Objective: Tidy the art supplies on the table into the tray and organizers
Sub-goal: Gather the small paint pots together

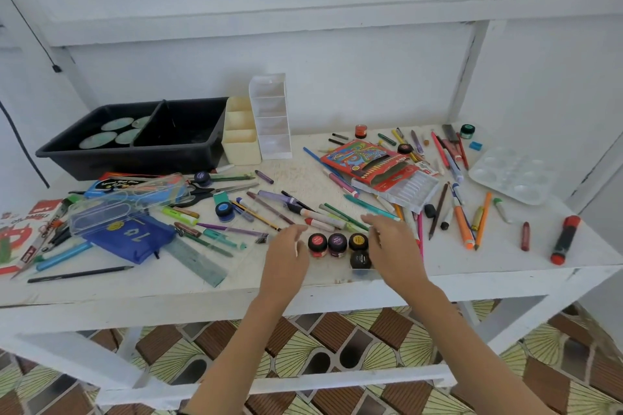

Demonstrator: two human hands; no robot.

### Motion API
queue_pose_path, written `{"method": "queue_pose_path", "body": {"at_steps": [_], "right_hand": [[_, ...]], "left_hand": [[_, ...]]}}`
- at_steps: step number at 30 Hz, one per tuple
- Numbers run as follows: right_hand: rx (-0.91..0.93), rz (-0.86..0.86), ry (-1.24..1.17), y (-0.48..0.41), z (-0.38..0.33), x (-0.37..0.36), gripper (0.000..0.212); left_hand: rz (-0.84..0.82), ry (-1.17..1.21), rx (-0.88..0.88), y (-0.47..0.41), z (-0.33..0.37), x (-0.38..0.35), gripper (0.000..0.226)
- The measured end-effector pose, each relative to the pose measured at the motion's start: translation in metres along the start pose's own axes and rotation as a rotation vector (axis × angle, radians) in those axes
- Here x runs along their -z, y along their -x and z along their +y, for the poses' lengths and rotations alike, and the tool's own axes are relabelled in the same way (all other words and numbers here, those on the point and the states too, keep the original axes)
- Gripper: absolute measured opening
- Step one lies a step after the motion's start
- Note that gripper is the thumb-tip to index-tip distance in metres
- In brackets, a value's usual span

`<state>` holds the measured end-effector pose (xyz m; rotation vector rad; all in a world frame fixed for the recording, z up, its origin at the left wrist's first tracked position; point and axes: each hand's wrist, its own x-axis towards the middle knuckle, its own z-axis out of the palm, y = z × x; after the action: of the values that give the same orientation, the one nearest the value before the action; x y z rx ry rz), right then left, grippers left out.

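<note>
Black-lidded paint jars [337, 243] — labels unreadable — sit between left hand [286, 258] and right hand [394, 248].

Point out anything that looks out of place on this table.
The red crayon box lies open, its ribbed plastic insert slid partly out. Loose pens and pencils lie scattered across the table, while the cream organizer appears empty.

Bare white wooden table [499, 266] runs along the front right edge. Loose coloured pens and pencils [269, 208] crowd the centre, in front of the black plastic two-compartment tray [135, 162]. Its right compartment is open from above; round greenish discs [97, 140] lie in the left. A cream stepped organizer [241, 145] and a clear stepped organizer [273, 135] stand just beside its right wall.
</note>
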<state>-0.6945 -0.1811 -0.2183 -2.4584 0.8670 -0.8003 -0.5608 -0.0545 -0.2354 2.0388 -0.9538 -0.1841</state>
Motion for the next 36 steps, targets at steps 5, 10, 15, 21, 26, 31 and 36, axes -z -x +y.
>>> {"method": "queue_pose_path", "body": {"at_steps": [5,10,15,21,26,31,36], "right_hand": [[0.143,-0.278,0.305,0.020,-0.004,-0.031,0.060],[0.130,-0.271,0.479,0.030,0.008,-0.043,0.059],[0.137,-0.336,0.447,0.029,0.005,-0.042,0.071],[0.089,-0.233,0.176,0.020,-0.022,-0.034,0.081],[0.214,-0.239,-0.064,0.001,-0.066,-0.051,0.043],[0.323,-0.282,-0.147,-0.026,-0.112,-0.085,0.033],[0.316,-0.309,-0.116,-0.064,-0.144,-0.128,0.030]], "left_hand": [[-0.052,-0.057,-0.036,0.017,0.010,-0.018,0.037],[-0.165,-0.213,-0.072,0.022,0.004,-0.021,0.048],[-0.214,-0.126,-0.083,0.021,0.000,-0.020,0.052],[0.124,0.061,0.011,0.029,0.002,-0.002,0.039],[0.323,0.137,0.014,0.028,-0.005,0.024,0.029],[0.436,0.205,0.072,0.014,-0.025,0.059,0.030],[0.464,0.184,0.113,-0.012,-0.058,0.097,0.033]]}}
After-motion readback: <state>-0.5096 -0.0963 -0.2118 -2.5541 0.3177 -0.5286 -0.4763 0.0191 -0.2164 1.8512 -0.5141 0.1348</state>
